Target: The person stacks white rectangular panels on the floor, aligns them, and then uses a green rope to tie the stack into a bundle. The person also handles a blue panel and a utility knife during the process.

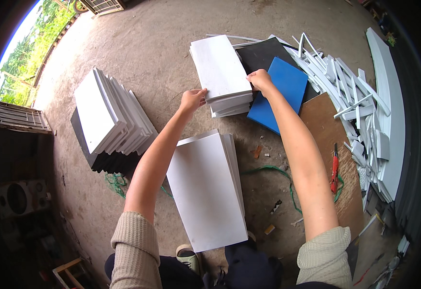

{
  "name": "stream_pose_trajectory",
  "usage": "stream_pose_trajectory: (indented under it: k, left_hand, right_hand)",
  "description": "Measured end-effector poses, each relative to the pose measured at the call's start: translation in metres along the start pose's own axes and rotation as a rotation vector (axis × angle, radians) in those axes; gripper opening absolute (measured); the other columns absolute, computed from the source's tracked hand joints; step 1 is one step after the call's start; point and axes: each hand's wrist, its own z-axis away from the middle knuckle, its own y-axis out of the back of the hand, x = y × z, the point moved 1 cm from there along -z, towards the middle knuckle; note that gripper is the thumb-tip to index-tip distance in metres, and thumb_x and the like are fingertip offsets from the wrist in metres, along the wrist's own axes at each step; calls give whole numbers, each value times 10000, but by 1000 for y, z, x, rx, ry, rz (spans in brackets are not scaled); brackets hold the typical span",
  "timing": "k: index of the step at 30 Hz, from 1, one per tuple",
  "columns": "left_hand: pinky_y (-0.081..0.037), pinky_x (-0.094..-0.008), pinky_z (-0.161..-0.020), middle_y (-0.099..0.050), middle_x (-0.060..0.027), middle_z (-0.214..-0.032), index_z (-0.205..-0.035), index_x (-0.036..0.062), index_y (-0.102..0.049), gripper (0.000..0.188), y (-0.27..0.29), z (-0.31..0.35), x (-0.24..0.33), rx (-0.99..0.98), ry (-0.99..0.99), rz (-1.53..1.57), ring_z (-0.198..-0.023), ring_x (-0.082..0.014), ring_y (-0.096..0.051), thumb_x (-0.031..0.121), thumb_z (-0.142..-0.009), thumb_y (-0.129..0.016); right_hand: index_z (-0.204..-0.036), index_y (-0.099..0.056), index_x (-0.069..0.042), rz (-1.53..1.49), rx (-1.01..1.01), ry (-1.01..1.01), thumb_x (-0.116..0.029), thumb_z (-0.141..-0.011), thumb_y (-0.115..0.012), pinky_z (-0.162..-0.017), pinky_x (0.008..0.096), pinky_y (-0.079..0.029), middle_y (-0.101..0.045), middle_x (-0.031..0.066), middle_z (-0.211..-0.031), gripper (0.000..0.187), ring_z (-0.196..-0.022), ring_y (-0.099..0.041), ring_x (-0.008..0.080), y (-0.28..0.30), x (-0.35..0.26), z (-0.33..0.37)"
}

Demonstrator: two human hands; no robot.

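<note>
Ahead of me stands a stack of white foam boards [220, 65]. My left hand [193, 99] grips the near left corner of its top board, fingers closed at the edge. Across from it, my right hand [260, 79] pinches the same board's right edge near the corner. The undersides of both grips are hidden. Beside the right hand, a blue board [280, 94] lies tilted over a black board [263, 53]. Closer to my feet is another pile of white boards [205, 192], its sheets slightly fanned.
At left, more white boards [102, 111] rest on black ones [114, 161]. White offcut strips [350, 91] heap at right beside long white panels [386, 115]. A red utility knife [335, 168] lies on a brown board [323, 120]. Green string [268, 167] trails across the floor.
</note>
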Motion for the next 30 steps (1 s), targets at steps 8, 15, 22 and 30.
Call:
stream_pose_trajectory:
  k: [8, 15, 22, 30]
  left_hand:
    - [-440, -330, -753, -525, -117, -990, -1117, -49, -456, 365, 11, -25, -33, 77, 116, 34, -867, -191, -524, 230, -907, -353]
    - [-394, -331, -804, -494, -150, -1051, -1113, -34, -424, 378, 25, -37, -27, 375, -75, 40, -926, -211, -492, 265, -919, -296]
    - [-364, -329, -850, -500, -183, -1076, -1139, -45, -404, 394, 49, -27, -26, 472, -140, -3, -998, -236, -477, 264, -917, -300]
    - [-385, -298, -705, -483, -105, -984, -1165, -22, -384, 404, 46, 19, 3, 362, -161, 38, -804, -148, -448, 287, -922, -293]
  right_hand:
    - [-1121, -528, -50, 393, 79, 86, -98, -722, -587, -833, 324, -416, -562, 139, -1085, 406, -1028, -514, 249, -11, 8, 2]
    - [-1065, -535, 26, 450, -35, 18, -296, -637, -718, -896, 379, -394, -472, 236, -1149, 566, -1078, -449, 356, -39, 15, 1]
    - [-1085, -456, 31, 236, 67, -43, -254, -609, -698, -873, 339, -390, -507, 223, -1084, 605, -1064, -457, 297, -38, -13, 30]
    - [-1129, -399, -14, -319, 11, 75, -197, -777, -571, -788, 378, -406, -519, 159, -1054, 433, -966, -514, 244, -32, -36, 84]
